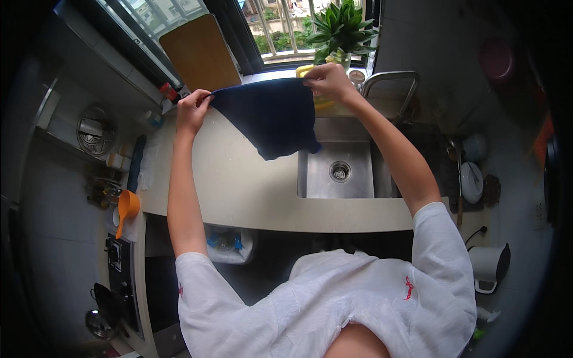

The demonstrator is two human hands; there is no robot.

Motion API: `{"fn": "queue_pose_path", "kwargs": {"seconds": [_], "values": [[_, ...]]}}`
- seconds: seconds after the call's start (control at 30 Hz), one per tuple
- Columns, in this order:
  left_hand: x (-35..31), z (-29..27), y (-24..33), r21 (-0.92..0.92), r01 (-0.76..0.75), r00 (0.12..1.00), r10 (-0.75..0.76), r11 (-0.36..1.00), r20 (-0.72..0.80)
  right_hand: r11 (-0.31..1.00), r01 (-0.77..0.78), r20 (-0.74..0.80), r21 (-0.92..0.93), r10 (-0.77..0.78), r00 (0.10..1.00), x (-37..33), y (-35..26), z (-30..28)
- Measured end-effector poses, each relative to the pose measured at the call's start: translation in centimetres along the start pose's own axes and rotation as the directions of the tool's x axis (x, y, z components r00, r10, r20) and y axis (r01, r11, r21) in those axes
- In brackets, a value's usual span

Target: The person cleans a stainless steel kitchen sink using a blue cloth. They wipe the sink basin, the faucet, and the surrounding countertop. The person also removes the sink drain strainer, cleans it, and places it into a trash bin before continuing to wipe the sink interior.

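Observation:
A dark blue cloth (271,119) hangs stretched between both my hands above the pale countertop (239,185). My left hand (192,110) pinches its left corner. My right hand (328,80) grips the right corner, up near the window sill. The cloth's lower part droops to a point over the left edge of the steel sink (340,170). Both my arms reach forward in white short sleeves.
A curved tap (391,80) stands behind the sink, with a green potted plant (343,27) on the sill. A wooden cutting board (200,53) leans at the window. An orange ladle (126,209) and a stove (119,280) are at the left; a white kettle (489,265) and dishes sit at the right.

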State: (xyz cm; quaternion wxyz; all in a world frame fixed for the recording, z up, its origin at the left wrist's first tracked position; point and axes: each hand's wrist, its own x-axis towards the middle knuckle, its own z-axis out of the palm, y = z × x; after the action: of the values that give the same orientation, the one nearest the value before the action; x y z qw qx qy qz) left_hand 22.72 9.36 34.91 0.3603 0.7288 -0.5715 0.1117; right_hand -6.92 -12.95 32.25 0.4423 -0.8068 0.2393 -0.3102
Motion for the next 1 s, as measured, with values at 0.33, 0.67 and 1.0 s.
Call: {"fn": "queue_pose_path", "kwargs": {"seconds": [0.33, 0.67, 1.0], "values": [[-11.2, -6.5, -0.8, 0.105, -0.239, 0.971, 0.239, 0.965, 0.016, 0.962, 0.260, 0.134, -0.088, -0.248, 0.960, -5.7, -0.1, 7.3], [-42.8, 6.5, 4.0, 0.045, 0.184, 0.915, -0.188, 0.982, 0.358, 0.962, 0.200, 0.509, -0.188, -0.078, 0.857, -29.6, 14.4, 13.6], [-44.7, 7.6, 7.3, 0.103, 0.178, 0.847, -0.205, 0.979, 0.491, 0.972, -0.055, 0.525, -0.227, 0.170, 0.834, -30.6, 13.8, 13.7]]}}
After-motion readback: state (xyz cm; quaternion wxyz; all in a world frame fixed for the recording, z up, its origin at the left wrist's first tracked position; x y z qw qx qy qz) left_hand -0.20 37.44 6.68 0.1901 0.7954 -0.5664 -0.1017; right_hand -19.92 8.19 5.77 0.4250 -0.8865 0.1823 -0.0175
